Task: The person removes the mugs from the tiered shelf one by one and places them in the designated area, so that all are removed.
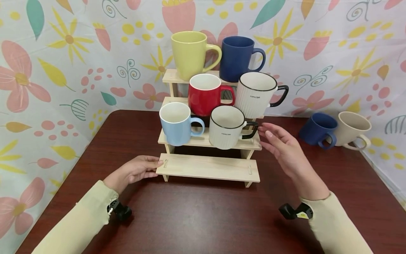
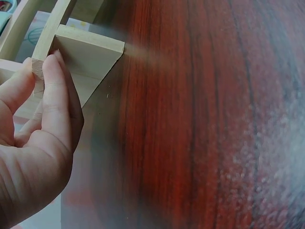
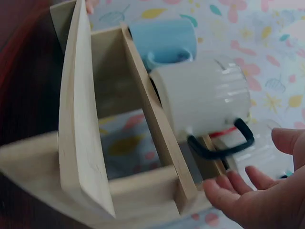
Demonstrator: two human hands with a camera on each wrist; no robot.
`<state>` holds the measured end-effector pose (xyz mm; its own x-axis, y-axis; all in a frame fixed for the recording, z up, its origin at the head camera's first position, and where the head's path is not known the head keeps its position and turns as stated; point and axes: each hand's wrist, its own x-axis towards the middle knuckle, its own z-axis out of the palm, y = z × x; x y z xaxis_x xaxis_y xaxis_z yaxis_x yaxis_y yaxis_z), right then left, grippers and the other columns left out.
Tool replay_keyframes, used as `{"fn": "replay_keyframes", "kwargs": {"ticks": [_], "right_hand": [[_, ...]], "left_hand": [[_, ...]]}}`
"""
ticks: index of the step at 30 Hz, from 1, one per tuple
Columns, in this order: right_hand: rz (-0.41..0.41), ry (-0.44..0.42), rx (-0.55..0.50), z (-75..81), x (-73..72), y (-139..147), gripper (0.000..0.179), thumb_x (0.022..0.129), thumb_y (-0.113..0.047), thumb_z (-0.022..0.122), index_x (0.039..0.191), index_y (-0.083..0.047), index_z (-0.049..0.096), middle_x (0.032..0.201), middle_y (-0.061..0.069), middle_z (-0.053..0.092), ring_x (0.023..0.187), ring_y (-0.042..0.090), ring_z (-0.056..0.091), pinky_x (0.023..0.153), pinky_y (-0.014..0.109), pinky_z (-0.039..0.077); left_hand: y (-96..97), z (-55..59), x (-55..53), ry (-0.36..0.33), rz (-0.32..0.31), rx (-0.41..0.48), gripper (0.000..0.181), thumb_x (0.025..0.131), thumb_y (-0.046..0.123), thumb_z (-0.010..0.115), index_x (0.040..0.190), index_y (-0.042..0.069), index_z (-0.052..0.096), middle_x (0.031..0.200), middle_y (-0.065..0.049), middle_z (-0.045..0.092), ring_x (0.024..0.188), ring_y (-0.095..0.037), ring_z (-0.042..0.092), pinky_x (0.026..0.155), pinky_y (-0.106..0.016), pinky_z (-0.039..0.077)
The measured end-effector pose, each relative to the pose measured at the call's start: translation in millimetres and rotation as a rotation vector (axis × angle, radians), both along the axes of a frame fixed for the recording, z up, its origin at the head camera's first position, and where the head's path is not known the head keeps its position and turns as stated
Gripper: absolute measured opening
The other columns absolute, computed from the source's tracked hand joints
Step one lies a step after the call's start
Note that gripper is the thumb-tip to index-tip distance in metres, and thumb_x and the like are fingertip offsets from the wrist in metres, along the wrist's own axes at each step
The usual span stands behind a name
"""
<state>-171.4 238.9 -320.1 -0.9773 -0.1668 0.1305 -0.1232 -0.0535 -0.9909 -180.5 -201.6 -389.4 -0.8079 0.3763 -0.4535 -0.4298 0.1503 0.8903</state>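
Observation:
A tiered wooden rack point(image 1: 207, 167) carries several mugs. My left hand point(image 1: 139, 168) pinches the left end of its lowest board between thumb and fingers, as the left wrist view also shows. Beside the rack's right end my right hand point(image 1: 280, 144) has its fingers extended, the tips close to the black handle of a white ribbed mug point(image 1: 226, 128); whether they touch the rack's edge I cannot tell. A light blue mug point(image 1: 176, 125) shares that tier. Above stand a red mug point(image 1: 204, 97) and another white ribbed mug point(image 1: 252, 95). The top tier bears a yellow mug point(image 1: 188, 54) and a navy mug point(image 1: 236, 58).
On the dark brown table point(image 1: 203, 218), at the right rear, a blue mug point(image 1: 317, 128) stands next to a beige mug point(image 1: 349, 128). A floral cloth point(image 1: 79, 46) hangs behind the table and along its sides.

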Motion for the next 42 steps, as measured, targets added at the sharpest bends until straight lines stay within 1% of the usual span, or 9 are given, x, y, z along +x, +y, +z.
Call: {"fn": "replay_keyframes", "kwargs": {"ticks": [4,6,11,15,22,26,35,38,42], "right_hand": [[-0.020,-0.064,0.073,3.2,-3.4,-10,0.039,0.109,-0.027,0.049,0.144,-0.013,0.045,0.131,-0.012,0.051,0.123,0.000,0.051,0.095,0.012,0.054],[-0.020,-0.076,0.071,4.5,-4.9,-14,0.039,0.109,-0.028,0.049,0.145,-0.012,0.045,0.131,-0.011,0.052,0.123,0.001,0.051,0.095,0.012,0.054],[-0.004,-0.054,0.028,6.0,-8.6,-23,0.025,0.109,-0.027,0.049,0.131,-0.018,0.054,0.118,-0.016,0.064,0.115,0.000,0.061,0.093,0.015,0.056],[-0.001,-0.053,0.013,7.7,-10.9,-29,0.016,0.108,-0.028,0.051,0.120,-0.025,0.061,0.109,-0.016,0.068,0.110,0.000,0.061,0.091,0.015,0.056],[-0.013,-0.035,0.041,9.7,-16.2,-31,0.018,0.108,-0.021,0.052,0.106,-0.028,0.068,0.100,-0.016,0.071,0.104,0.000,0.063,0.089,0.015,0.055],[0.031,-0.002,0.066,10.6,-20.7,-25,0.023,0.108,-0.016,0.051,0.104,-0.028,0.070,0.098,-0.014,0.072,0.100,0.001,0.067,0.088,0.016,0.057],[0.246,0.022,0.028,15.3,-31.7,-13,0.021,0.109,-0.017,0.047,0.110,-0.017,0.068,0.103,-0.006,0.070,0.100,0.005,0.067,0.089,0.019,0.059],[0.268,0.020,0.012,14.7,-32.8,-12,0.020,0.109,-0.017,0.047,0.111,-0.013,0.067,0.102,-0.005,0.070,0.098,0.006,0.065,0.089,0.020,0.060],[0.230,0.025,0.021,13.1,-31.8,-13,0.019,0.108,-0.013,0.048,0.106,-0.011,0.066,0.098,-0.005,0.067,0.095,0.007,0.064,0.086,0.020,0.060]], "left_hand": [[0.1,-0.8,-0.4,-0.002,0.000,-0.003,0.057,0.106,0.013,0.051,0.148,-0.019,0.030,0.091,0.007,0.069,0.086,-0.001,0.067,0.077,-0.015,0.059],[0.1,-0.1,-0.2,-0.003,0.003,-0.006,0.057,0.106,0.013,0.052,0.148,-0.019,0.031,0.091,0.007,0.069,0.085,-0.001,0.067,0.077,-0.015,0.059],[-1.0,0.5,-0.3,-0.004,0.008,-0.010,0.058,0.106,0.013,0.052,0.149,-0.019,0.030,0.092,0.006,0.069,0.086,-0.001,0.067,0.077,-0.014,0.059],[0.3,-0.3,-0.5,-0.006,0.006,-0.007,0.057,0.106,0.012,0.051,0.149,-0.019,0.030,0.092,0.006,0.069,0.086,-0.001,0.067,0.077,-0.015,0.059],[0.8,0.1,-0.8,-0.003,-0.002,-0.011,0.057,0.106,0.013,0.051,0.149,-0.019,0.031,0.091,0.006,0.069,0.086,-0.002,0.067,0.077,-0.015,0.059],[0.0,0.8,-1.7,-0.001,-0.010,-0.021,0.057,0.106,0.013,0.052,0.149,-0.019,0.031,0.091,0.006,0.070,0.086,-0.002,0.067,0.077,-0.016,0.059],[-1.3,0.3,-3.4,-0.002,-0.023,-0.023,0.058,0.106,0.014,0.052,0.149,-0.018,0.031,0.091,0.006,0.070,0.085,-0.002,0.067,0.077,-0.016,0.059],[-1.2,-1.0,-3.7,-0.005,-0.025,-0.022,0.057,0.106,0.013,0.052,0.149,-0.019,0.031,0.090,0.006,0.070,0.085,-0.002,0.067,0.076,-0.016,0.059],[-1.2,-1.7,-4.3,-0.001,-0.025,-0.022,0.057,0.106,0.014,0.052,0.149,-0.019,0.032,0.091,0.006,0.070,0.085,-0.002,0.067,0.077,-0.016,0.059]]}}
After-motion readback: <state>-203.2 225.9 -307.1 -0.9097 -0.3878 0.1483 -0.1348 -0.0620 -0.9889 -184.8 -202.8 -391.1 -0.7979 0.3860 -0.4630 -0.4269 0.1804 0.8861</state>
